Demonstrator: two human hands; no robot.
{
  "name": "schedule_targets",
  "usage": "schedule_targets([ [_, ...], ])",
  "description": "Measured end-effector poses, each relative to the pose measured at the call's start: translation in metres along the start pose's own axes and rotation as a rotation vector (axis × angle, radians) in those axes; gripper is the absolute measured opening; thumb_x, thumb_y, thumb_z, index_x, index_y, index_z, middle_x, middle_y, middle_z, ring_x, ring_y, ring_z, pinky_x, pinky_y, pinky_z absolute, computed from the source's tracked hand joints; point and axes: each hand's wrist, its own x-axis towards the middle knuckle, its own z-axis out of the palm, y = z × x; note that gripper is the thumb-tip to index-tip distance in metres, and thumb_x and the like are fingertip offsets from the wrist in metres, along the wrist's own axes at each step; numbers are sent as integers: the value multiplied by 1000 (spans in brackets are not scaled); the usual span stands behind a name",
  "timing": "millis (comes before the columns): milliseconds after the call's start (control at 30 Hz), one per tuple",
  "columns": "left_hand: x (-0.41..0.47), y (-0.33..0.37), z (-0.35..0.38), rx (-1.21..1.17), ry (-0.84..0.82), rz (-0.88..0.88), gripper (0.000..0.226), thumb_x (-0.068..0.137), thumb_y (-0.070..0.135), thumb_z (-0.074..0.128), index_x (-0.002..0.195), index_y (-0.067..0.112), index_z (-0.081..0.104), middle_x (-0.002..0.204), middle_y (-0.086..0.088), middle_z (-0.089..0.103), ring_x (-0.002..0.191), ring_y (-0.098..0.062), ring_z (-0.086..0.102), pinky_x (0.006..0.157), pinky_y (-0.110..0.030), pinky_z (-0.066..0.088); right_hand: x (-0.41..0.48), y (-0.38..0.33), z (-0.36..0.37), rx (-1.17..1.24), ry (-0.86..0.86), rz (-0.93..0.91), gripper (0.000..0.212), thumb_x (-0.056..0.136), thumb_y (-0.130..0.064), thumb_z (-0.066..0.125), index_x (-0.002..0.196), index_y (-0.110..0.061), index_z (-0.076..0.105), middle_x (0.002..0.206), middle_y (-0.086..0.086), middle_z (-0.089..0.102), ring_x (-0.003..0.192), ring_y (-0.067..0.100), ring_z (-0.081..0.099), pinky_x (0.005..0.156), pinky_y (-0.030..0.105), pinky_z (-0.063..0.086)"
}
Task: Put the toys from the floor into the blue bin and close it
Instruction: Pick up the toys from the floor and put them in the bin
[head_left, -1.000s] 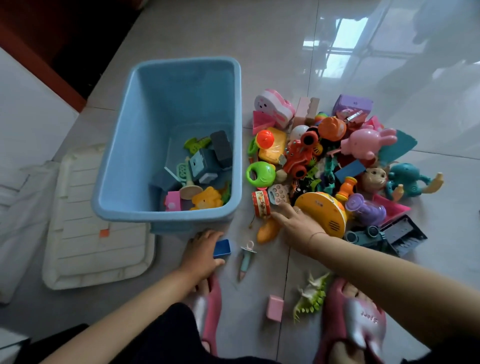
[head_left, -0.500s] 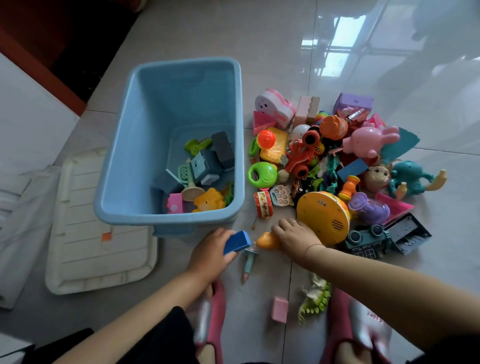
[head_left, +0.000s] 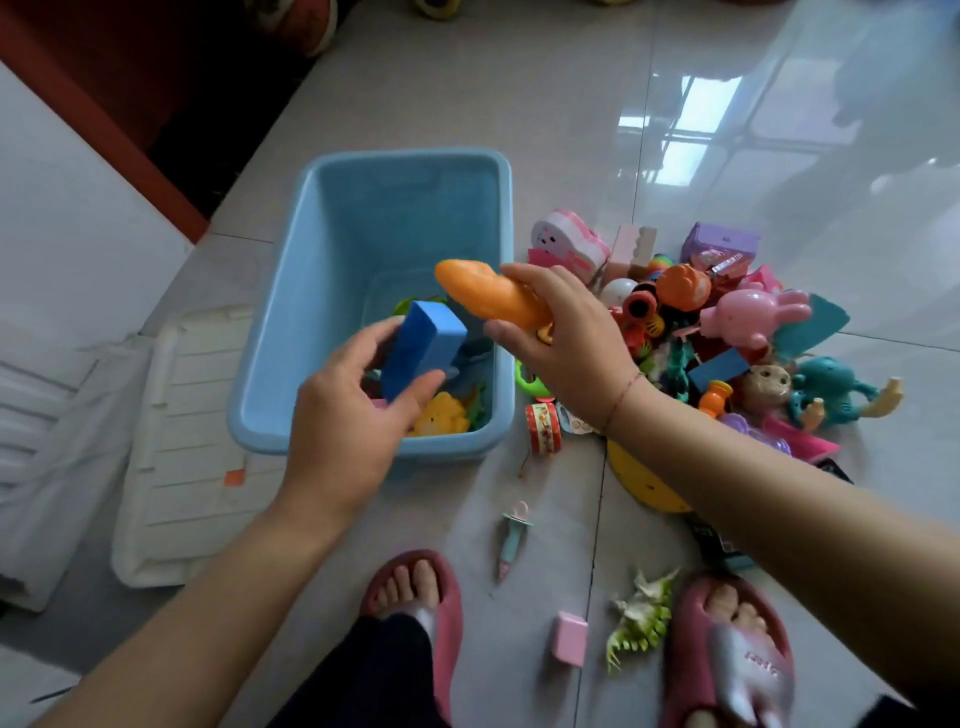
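Three stray toys logged nearest, on the tiled floor (head_left: 540, 587) short of the blue plastic bin (head_left: 270, 332): small pink cube (head_left: 570, 638), spiky green plastic dinosaur (head_left: 641, 618), slim teal-and-pink teether-like piece (head_left: 511, 538). All loose, none touched.

Next out, above the bin's near rim: left hand (head_left: 343, 415), fingers and thumb curled round a blue rectangular block (head_left: 423, 345), foam or plastic, held tilted over the bin's opening. Just right of it, over the bin's right rim: right hand (head_left: 566, 338), fingers wrapped about the thick end of a long orange carrot-shaped plastic toy (head_left: 488, 293), tip pointing in over the bin.

Inside the bin: a thin bottom layer only, yellow figure (head_left: 441, 415) among it; walls mostly bare. Left of the bin: white ribbed plastic lid (head_left: 176, 441), flat on the floor, off. Right of the bin and beyond: large mixed heap (head_left: 675, 332), pink plastic rabbit (head_left: 753, 314) and teal figure (head_left: 831, 384) included, close beside the bin's right wall.

Step in hand, by judgement: dropping two picked toys into the bin. Early in the task; most toys outside. Next move: carrot brought further left, clear of the right rim, then both grips loosened with each toy inside the rims. After that, back to the heap and the strays. Lid last, needing alignment on all four rims.
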Motion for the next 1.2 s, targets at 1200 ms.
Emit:
schedule_targets([
  [1200,-64,-59,143,80,-548,196,16,82,16,64,98,15,65,102,1,59,97,-16,56,85,-26,46,-107,100,19,-8,101,318,8,81,-11,66,86,-13,60,116,4,49,104,12,49,86,17,42],
])
